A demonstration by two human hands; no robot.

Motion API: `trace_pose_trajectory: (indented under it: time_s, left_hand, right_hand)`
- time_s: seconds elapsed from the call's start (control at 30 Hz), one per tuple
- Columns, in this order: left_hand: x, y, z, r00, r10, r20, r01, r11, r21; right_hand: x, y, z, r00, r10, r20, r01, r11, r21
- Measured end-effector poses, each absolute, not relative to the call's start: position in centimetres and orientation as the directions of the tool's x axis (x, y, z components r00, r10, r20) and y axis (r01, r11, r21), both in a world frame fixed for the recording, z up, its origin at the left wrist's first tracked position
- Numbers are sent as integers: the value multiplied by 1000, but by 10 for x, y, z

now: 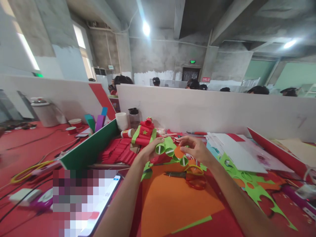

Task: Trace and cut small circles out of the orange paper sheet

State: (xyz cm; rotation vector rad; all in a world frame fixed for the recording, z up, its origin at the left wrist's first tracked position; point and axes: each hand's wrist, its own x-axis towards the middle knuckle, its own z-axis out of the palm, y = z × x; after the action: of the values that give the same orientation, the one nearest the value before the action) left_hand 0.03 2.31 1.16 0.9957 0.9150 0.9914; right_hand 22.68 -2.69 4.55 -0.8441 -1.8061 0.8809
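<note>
- A cluster of green paper rolls [166, 147] is held above the desk [37, 138], mid-scene, between both hands.
- Left hand [148, 150] is closed around the left end of the rolls, fingers curled over the top.
- Right hand [196, 148] is pinched on an orange paper disc [178, 152], which is pressed against the right side of the rolls; more green roll ends are seen just below the disc.
- The hands are close together, separated only by the rolls.
- Scissors [190, 175] with red and yellow handles are laid on an orange sheet [172, 204], directly under the hands, not touched.
- A red and green paper model [144, 131] with a yellow star is placed just beyond the rolls, near the white partition [222, 112].
- Green cut-out scraps [256, 191] are spread to the right, below white sheets [237, 151].
- A phone [103, 204] is propped at near left; its screen is partly blurred.
- A white cup [121, 121] is stood far left of the model.
</note>
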Motion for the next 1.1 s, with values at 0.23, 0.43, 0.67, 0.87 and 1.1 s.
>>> trace_pose_trajectory:
  time_s: [0.23,0.43,0.67,0.87,1.1]
  left_hand:
    - [3,27,8,358,926,-117,-189,195,962]
    - [7,26,8,284,947,-148,-123,189,974]
    - [8,28,3,294,944,-153,-123,196,973]
    - [11,25,4,255,954,-159,-119,194,974]
    - [14,26,3,273,942,-197,-140,241,960]
  right_hand:
    - [184,-8,69,-502,778,379,135,503,-854]
    - [173,8,60,-494,801,337,212,487,-847]
    - [173,16,49,-505,800,323,222,482,-848]
    - [171,26,39,-481,809,338,235,490,-840]
    - [172,27,38,-503,803,320,220,476,-851]
